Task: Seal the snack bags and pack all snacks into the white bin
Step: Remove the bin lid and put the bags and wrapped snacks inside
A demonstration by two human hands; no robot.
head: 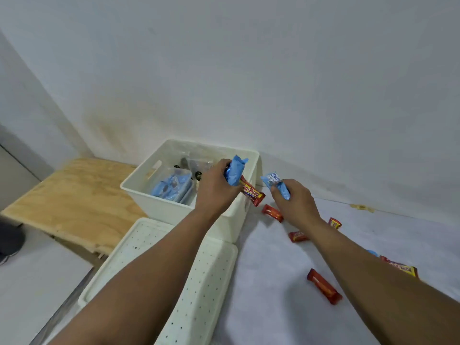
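The left hand grips two wrapped bars, one blue, one red-and-yellow, over the white plastic bin. The right hand pinches one blue packet. Five red bars lie loose on the white tabletop.

A white bin is recorded, with light blue packets in clear bags inside it, beside a white perforated lid dotted with small dark holes. A plain blue wrapper and a red-and-yellow lettered bar are noted, along with a blue-and-white printed packet. Red bars are listed on a white cloth, next to a pale wood-grain board.
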